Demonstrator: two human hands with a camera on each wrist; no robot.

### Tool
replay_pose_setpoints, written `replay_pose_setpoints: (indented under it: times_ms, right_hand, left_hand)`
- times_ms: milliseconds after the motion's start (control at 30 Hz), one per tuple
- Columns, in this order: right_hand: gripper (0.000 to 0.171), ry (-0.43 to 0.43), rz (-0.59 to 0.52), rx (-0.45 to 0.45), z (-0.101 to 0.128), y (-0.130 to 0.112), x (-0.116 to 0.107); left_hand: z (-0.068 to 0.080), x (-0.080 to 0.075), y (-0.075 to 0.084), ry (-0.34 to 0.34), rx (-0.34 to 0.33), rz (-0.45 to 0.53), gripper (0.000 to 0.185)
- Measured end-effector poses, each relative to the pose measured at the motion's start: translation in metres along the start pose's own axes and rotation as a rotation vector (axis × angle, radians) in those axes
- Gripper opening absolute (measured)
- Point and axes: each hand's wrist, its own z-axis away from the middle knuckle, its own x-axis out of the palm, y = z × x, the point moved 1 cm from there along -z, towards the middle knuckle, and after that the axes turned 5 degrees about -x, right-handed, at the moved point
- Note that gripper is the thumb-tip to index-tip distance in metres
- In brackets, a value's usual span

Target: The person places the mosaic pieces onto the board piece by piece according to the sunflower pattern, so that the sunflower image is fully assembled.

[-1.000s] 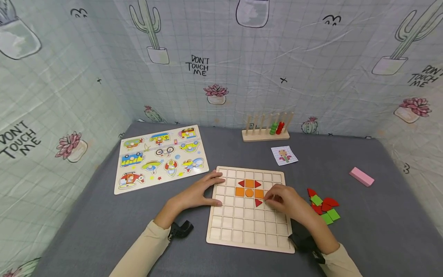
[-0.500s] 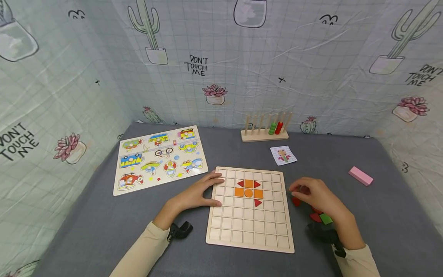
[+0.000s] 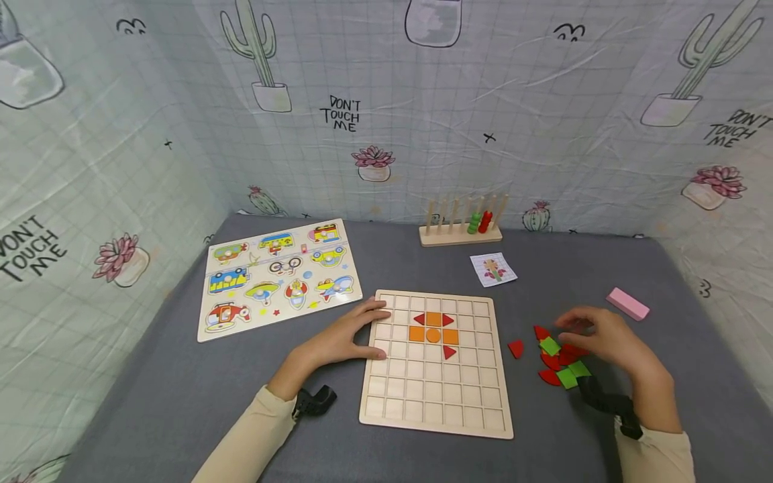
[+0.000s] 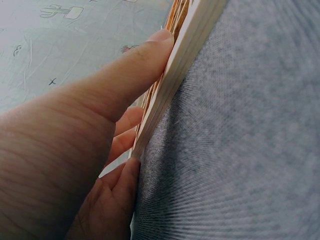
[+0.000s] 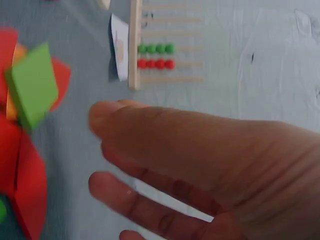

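My left hand point(image 3: 341, 341) rests on the left edge of a wooden grid board point(image 3: 417, 389), thumb and fingers spread apart. The left wrist view has its thumb lying over the edge of that board point(image 4: 180, 62). Orange squares point(image 3: 417, 334), an orange circle point(image 3: 433, 335) and red triangles point(image 3: 449, 352) lie in the board's upper cells. My right hand point(image 3: 610, 339) hovers over the right side of a pile of red and green pieces point(image 3: 568, 378), fingers loosely bent and nothing between them. A single red rounded piece point(image 3: 516, 349) lies between board and pile.
A vehicle picture puzzle point(image 3: 284, 272) lies at the back left. Behind the board stand a peg rack point(image 3: 461, 235) with green and red beads and a small pattern card point(image 3: 493, 270). A pink block point(image 3: 628, 304) sits at the right. Patterned cloth surrounds the grey tabletop point(image 3: 435, 459).
My right hand has moved right, from the board to the pile. The red rounded piece now lies apart, left of the pile. My left hand has stayed at the board's edge.
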Motion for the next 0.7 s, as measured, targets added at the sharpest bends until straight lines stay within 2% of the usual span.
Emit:
replay_pose_setpoints:
  times_ms: [267, 533, 700]
  right_hand:
    - [0.022, -0.052, 0.036, 0.063, 0.007, 0.019, -0.003]
    - [0.023, -0.093, 0.017, 0.049, 0.003, 0.026, 0.001]
    - [0.018, -0.091, -0.016, 0.052, 0.002, 0.028, 0.003]
  left_hand:
    - [-0.001, 0.0, 0.0, -0.003, 0.0, 0.003, 0.076]
    - [0.0, 0.0, 0.001, 0.002, -0.001, 0.004, 0.076]
    - [0.0, 0.0, 0.001, 0.003, -0.001, 0.001, 0.076]
